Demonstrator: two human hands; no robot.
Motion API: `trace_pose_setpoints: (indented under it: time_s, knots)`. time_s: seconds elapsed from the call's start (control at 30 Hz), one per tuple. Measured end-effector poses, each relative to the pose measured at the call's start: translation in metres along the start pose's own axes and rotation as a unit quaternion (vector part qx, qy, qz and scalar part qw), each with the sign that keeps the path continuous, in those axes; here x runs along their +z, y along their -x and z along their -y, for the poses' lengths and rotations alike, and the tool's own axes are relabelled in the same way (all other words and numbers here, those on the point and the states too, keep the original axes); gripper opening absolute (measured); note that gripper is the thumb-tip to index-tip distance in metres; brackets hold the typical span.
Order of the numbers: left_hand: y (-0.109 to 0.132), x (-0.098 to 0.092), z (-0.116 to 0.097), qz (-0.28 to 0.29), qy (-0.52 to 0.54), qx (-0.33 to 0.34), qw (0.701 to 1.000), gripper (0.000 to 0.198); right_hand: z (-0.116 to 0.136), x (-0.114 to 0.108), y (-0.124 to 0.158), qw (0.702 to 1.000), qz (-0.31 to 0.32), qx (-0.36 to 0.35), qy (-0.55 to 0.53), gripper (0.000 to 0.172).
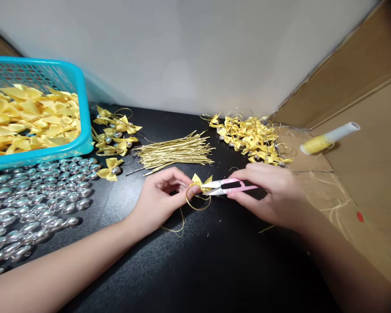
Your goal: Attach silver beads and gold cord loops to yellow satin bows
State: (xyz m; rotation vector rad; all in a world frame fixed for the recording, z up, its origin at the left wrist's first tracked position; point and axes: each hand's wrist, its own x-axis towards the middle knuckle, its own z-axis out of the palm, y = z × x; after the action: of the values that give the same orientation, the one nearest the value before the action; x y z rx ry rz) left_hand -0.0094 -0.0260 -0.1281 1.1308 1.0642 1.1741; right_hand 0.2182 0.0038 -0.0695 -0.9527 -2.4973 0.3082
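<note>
My left hand (159,195) pinches a small yellow ribbon bow (201,181) with a gold cord loop (197,203) hanging from it. My right hand (273,191) grips pink thread snips (230,187), whose blades touch the bow. Both hands hover over the black table (195,261), fingers closed.
A blue basket (80,108) of yellow bows stands at the far left. Silver beads (35,200) are spread in front of it. A bundle of gold cords (176,152) lies in the middle, finished bows (250,137) lie far right, a few more bows (115,134) by the basket. A thread spool (329,138) rests on cardboard.
</note>
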Motion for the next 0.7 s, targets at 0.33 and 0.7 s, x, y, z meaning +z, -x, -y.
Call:
trace_pose_setpoints:
  time_s: [0.33, 0.7]
  knots:
    - [-0.0001, -0.0006, 0.0008, -0.003, -0.030, 0.010, 1.000, 0.013, -0.0028, 0.0054, 0.0007, 0.999, -0.001, -0.025, 0.024, 0.011]
    - [0.0004, -0.0011, 0.0016, -0.005, -0.037, 0.001, 0.999, 0.014, -0.0031, 0.0068, 0.0016, 0.999, -0.004, -0.027, 0.027, 0.011]
